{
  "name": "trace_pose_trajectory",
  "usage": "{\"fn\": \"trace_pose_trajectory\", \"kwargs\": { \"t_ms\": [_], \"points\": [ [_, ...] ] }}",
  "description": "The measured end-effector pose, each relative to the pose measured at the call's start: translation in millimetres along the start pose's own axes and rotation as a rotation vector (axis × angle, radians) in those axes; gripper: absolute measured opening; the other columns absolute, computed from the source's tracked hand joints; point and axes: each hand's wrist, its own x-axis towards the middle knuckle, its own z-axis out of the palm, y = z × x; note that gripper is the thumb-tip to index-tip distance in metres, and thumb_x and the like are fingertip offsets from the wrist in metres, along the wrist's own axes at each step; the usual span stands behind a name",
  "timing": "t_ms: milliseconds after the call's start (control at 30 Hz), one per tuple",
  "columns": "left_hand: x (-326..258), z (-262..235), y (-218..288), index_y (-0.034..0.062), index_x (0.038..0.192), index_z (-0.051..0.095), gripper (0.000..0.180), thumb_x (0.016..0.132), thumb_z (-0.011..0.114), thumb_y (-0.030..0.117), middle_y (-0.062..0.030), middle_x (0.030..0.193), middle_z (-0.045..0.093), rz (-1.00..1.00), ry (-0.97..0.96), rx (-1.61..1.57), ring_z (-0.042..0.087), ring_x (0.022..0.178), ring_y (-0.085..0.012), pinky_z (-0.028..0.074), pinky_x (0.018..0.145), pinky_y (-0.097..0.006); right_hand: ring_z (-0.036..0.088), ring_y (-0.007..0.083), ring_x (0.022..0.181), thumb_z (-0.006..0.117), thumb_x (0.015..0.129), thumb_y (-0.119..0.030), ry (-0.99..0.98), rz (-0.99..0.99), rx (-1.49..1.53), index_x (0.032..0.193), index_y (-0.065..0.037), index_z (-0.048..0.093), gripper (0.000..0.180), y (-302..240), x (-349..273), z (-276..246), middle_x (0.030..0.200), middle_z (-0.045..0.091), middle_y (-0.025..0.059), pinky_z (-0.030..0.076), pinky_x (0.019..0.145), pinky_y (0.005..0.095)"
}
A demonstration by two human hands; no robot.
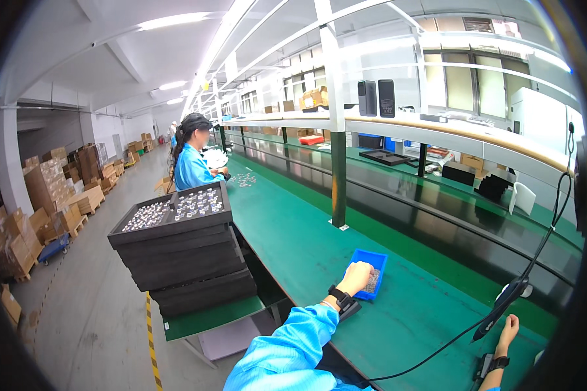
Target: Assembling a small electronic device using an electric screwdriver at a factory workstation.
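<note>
My left hand reaches into a small blue tray of tiny grey parts on the green workbench; its fingers are closed over the parts, and a black strap is on the wrist. My right hand is low at the right, by a black power tool that hangs on a black cable. Whether that hand grips the tool is unclear.
A stack of black foam trays holding several small metal pieces stands on a side table at my left. A person in a blue coat works further along the bench. Cardboard boxes line the far left wall. A black conveyor belt runs to the right.
</note>
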Motion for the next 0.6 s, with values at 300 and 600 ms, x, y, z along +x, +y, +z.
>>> {"fn": "trace_pose_trajectory", "kwargs": {
  "t_ms": [300,600],
  "points": [
    [-4.7,-11.0,7.9,0.0043,0.076,0.063,0.009,0.07,0.059,0.009,-0.0151,0.074,0.06,-0.04,0.089,-0.08,0.058,0.07,-0.0318,0.046,0.064,-0.039,0.048,0.0132,0.086,0.05,0.083,-0.01,-0.06,0.046,0.019,0.094,0.002,0.053,0.016,12.6,8.1,-3.5,0.091,0.053,0.0064,0.038,0.078,0.0244],
    [-0.5,-41.7,51.5,0.0048,0.075,0.063,0.006,0.07,0.062,0.009,-0.0114,0.074,0.061,0.168,0.275,-0.203,0.059,0.066,-0.0283,0.047,0.06,-0.034,0.049,0.0271,0.104,0.024,0.088,-0.05,-0.505,0.026,0.889,0.126,-0.001,0.03,0.062,-220.4,-87.3,21.3,0.111,0.05,0.0142,0.036,0.092,0.04]
  ]
}}
